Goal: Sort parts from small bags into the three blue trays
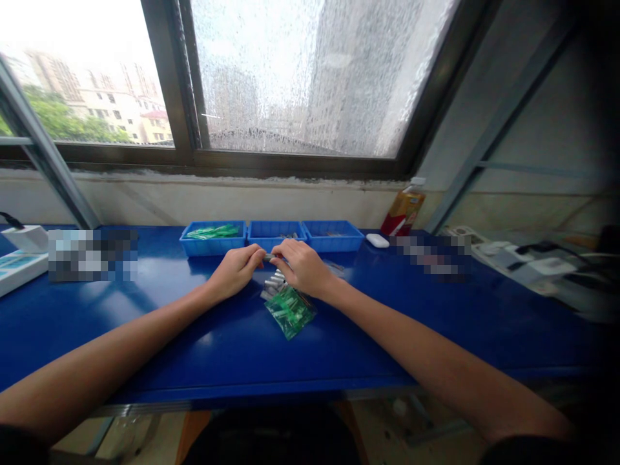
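Observation:
My left hand [239,270] and my right hand [304,266] meet above the blue table. Between their fingertips is a small grey piece [269,258], too small to identify, pinched from both sides. Just under my right hand lie several short silver cylinders [274,282] in a row. In front of these rests a clear bag of green pieces [290,313], partly under my right wrist. Behind the hands stand three blue bins: the left bin [213,246] holds green strips, the middle bin [261,230] small metallic parts, and the right bin [334,244] a few thin pieces.
A white rounded case [377,241] and a bottle of amber drink [405,208] stand right of the bins. At the far left is a white power strip [23,268] with a plug. Metal shelf posts rise at both sides, and a window lies behind the blue table [203,361].

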### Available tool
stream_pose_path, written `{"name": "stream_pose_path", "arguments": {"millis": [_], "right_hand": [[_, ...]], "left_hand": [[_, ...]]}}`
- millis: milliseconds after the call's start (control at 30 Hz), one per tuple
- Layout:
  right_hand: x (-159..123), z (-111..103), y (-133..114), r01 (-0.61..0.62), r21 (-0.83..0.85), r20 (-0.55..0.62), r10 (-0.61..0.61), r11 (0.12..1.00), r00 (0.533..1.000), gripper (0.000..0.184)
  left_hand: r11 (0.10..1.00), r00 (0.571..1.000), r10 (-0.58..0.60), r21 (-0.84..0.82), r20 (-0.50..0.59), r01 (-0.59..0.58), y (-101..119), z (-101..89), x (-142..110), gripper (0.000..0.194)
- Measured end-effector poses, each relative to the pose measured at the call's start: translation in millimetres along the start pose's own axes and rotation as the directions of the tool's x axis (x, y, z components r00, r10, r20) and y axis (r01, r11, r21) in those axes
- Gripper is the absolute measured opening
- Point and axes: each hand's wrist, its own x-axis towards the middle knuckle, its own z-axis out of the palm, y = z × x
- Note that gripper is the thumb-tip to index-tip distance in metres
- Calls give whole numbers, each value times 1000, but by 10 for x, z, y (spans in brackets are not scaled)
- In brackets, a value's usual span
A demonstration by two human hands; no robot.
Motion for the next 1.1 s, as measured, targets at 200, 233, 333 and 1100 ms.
{"name": "stream_pose_path", "arguments": {"millis": [200, 233, 333, 1100], "right_hand": [[-2, 7, -33, 24, 12, 10, -24, 1000, 1000, 18], [-2, 8, -36, 28, 22, 7, -28, 999, 1000, 18], [2, 8, -36, 54, 56, -1, -54, 997, 999, 18], [13, -1, 4, -234, 293, -33, 254, 927, 967, 30]], "left_hand": [[996, 998, -13, -85, 62, 19, -31, -19, -4, 43], [994, 997, -22, -109, 79, 30, -35, -26, -3, 43], [989, 993, -45, -135, 108, 59, -38, -48, 1, 41], [960, 996, -53, -277, -79, 29, 28, -5, 7, 22]]}}
